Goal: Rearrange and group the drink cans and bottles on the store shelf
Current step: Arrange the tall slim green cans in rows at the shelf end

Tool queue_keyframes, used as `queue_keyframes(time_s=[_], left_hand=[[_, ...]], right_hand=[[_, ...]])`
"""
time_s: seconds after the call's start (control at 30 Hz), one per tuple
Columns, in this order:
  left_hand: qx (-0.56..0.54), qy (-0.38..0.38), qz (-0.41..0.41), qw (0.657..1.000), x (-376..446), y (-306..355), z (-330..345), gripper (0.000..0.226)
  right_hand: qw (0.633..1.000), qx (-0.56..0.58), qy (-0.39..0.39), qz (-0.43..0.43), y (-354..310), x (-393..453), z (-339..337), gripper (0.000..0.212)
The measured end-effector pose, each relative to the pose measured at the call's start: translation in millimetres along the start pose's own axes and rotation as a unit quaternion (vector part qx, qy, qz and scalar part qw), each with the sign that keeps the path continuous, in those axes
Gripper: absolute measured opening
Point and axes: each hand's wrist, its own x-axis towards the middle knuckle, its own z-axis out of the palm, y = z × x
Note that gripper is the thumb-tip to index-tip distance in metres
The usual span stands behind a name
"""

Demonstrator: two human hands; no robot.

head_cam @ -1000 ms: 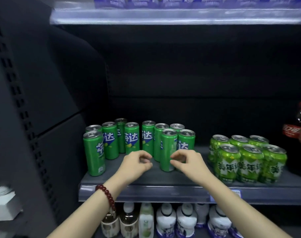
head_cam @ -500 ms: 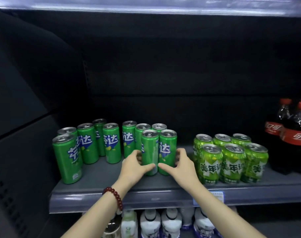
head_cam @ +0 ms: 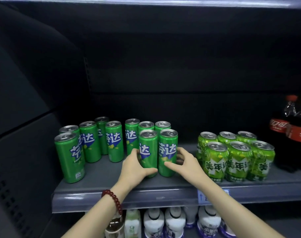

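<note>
**Two hands cup a pair of tall green cans at the shelf front**

The left hand [head_cam: 135,166] wraps its fingers around the lower part of one tall green can [head_cam: 148,152], thumb across the front. The right hand [head_cam: 184,162] grips the neighbouring green can [head_cam: 167,152] from the right side. Both cans stand upright, touching, near the front of the grey shelf [head_cam: 98,186]. Just behind them stand three more tall cans [head_cam: 147,126]; a looser cluster of tall green cans [head_cam: 89,141] stands to the left, apart. To the right, six short lime-green cans [head_cam: 235,158] sit packed in two rows, with cola bottles [head_cam: 294,133] beyond. A red bead bracelet [head_cam: 112,198] circles the left wrist. White bottles [head_cam: 163,222] fill the shelf below.
</note>
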Motion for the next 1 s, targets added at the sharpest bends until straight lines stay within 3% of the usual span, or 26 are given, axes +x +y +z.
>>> queue_keyframes(time_s=[0.1,0.23,0.33,0.47,0.7,1.0], left_hand=[[0.025,-0.017,0.004,1.000,-3,-2,-4,0.080],[0.014,-0.025,0.009,1.000,-7,-5,-13,0.072],[0.020,0.004,0.001,1.000,-12,-7,-21,0.066],[0.039,0.052,-0.013,0.998,-21,-16,-36,0.065],[0.053,0.110,-0.030,0.992,-42,-35,-76,0.070],[0.062,0.125,-0.040,0.989,-52,-54,-119,0.062]], right_hand=[[0.999,-0.039,0.012,-0.021,-5,-1,6,0.055],[0.995,-0.052,0.081,-0.029,-13,-3,20,0.049],[0.998,-0.035,0.048,-0.035,-17,-5,27,0.046],[0.999,0.001,0.026,-0.031,-24,-9,43,0.065],[0.998,0.022,-0.025,-0.056,-45,-12,88,0.061],[0.996,0.033,-0.055,-0.069,-67,-10,137,0.063]])
